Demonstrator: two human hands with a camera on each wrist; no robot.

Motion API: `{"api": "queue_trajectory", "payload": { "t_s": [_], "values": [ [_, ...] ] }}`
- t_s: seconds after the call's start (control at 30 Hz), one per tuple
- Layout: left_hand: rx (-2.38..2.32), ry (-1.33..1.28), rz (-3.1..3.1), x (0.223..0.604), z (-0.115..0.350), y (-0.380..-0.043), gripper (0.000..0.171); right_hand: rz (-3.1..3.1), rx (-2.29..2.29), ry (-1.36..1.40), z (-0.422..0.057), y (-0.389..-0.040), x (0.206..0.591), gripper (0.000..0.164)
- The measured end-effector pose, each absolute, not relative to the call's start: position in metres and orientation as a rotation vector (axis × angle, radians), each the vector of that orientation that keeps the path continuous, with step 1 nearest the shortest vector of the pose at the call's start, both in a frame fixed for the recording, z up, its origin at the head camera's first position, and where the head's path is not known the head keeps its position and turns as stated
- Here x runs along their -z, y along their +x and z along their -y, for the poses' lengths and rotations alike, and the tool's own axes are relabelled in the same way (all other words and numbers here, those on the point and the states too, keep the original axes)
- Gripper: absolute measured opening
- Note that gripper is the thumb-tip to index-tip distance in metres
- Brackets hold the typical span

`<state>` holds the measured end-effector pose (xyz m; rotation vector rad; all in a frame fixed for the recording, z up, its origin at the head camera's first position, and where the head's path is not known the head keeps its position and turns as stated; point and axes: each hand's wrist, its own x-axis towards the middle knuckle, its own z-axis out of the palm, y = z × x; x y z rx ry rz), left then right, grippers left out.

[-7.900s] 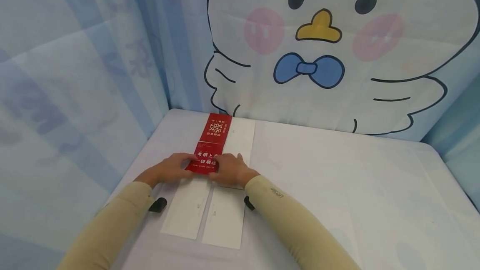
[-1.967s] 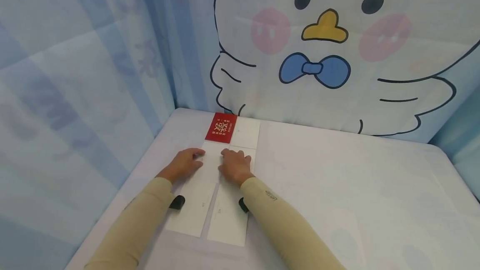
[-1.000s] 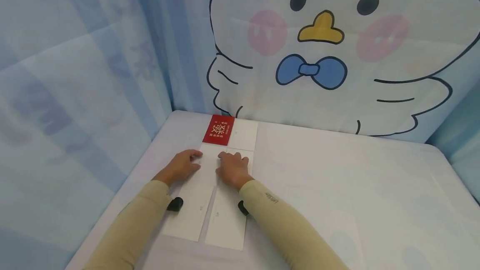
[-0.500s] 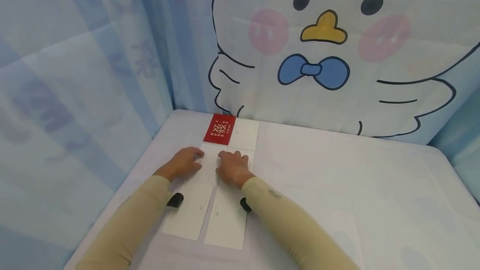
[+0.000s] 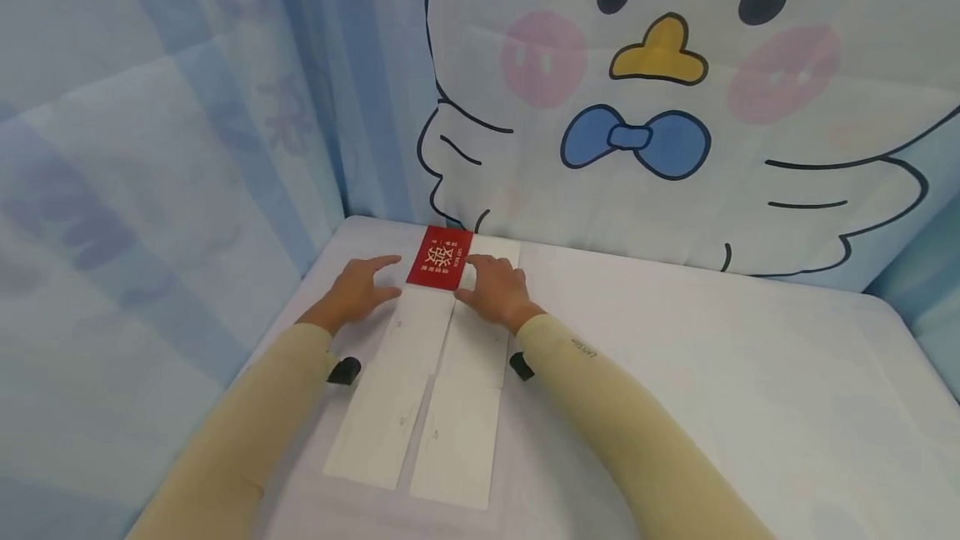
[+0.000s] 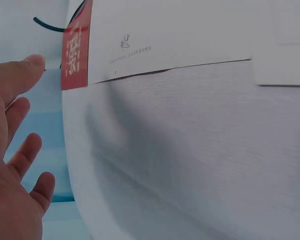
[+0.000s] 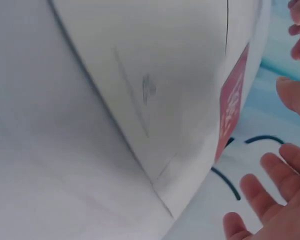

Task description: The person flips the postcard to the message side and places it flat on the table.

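A red card (image 5: pixel 441 258) with pale characters lies flat at the table's far edge; it also shows at the left of the left wrist view and at the right of the right wrist view. My left hand (image 5: pixel 354 296) hovers left of it, fingers spread, holding nothing. On its other side, my right hand (image 5: pixel 495 290) has thumb and index fingertip close to the card's right edge; I cannot tell whether they touch it. White cards (image 5: pixel 377 432) run toward me in two columns, and the right hand partly covers the right column (image 5: pixel 453 440).
The white cloth-covered table (image 5: pixel 675 407) extends to the right. Behind it hangs a curtain (image 5: pixel 525 173) with a cartoon bird, and a blue-white curtain (image 5: pixel 187 148) stands close on the left. Black wrist mounts (image 5: pixel 345 371) show beneath the sleeves.
Earlier a second red card lay nearer me under both hands; white card now shows there. Within the last half second both hands have moved from there forward to the far red card.
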<state>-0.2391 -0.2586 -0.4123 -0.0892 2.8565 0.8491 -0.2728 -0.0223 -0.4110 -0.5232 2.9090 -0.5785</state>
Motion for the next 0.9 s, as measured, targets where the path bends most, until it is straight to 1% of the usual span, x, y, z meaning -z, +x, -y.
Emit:
{"api": "queue_trajectory", "payload": {
  "t_s": [0.2, 0.47, 0.6, 0.73, 0.9],
  "values": [
    [-0.879, -0.126, -2.834, 0.414, 0.254, -0.262, 0.065, -2.902, 0.475, -0.588, 0.023, -0.296, 0.413, 0.072],
    [-0.838, -0.177, -2.71, 0.421, 0.243, -0.288, 0.071, -2.847, 0.324, -0.608, 0.037, -0.31, 0.418, 0.072],
    [-0.812, -0.184, -2.686, 0.428, 0.239, -0.294, 0.067, -2.816, 0.31, -0.602, 0.04, -0.313, 0.424, 0.07],
    [-0.737, -0.155, -2.73, 0.436, 0.236, -0.298, 0.061, -2.805, 0.313, -0.598, 0.042, -0.315, 0.43, 0.065],
    [-0.623, -0.055, -2.816, 0.444, 0.233, -0.3, 0.059, -2.808, 0.295, -0.609, 0.044, -0.317, 0.433, 0.063]
  ]
}}
